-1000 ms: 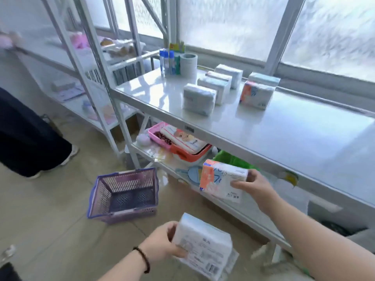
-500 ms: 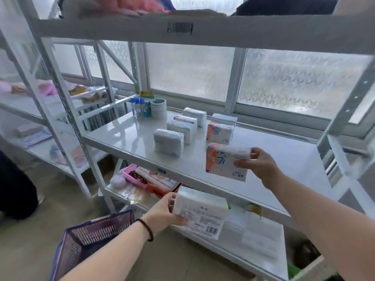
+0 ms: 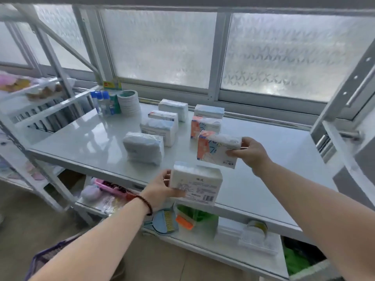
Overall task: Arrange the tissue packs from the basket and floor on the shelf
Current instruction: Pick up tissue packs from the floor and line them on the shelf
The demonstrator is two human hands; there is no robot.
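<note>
My right hand (image 3: 251, 153) grips an orange-and-white tissue pack (image 3: 217, 150) by its right end, held just above the white shelf (image 3: 87, 138), in front of a matching orange pack (image 3: 205, 126). My left hand (image 3: 160, 187) holds a white tissue pack (image 3: 195, 182) with a barcode label over the shelf's front edge. Several white and blue packs stand on the shelf in two rows, the nearest (image 3: 144, 148) at the left front. The purple basket (image 3: 46, 258) shows only a corner at the bottom left, on the floor.
Blue-capped bottles (image 3: 101, 104) and a stack of tape rolls (image 3: 128, 102) stand at the shelf's back left. The lower shelf holds a pink tray (image 3: 109, 185), a blue dustpan brush (image 3: 164, 222), green items and a tape roll (image 3: 257, 226). A second rack stands to the left.
Both hands have risen from floor level to the shelf with their packs. The orange pack now hangs over the shelf behind the front edge; the white pack has reached that edge.
</note>
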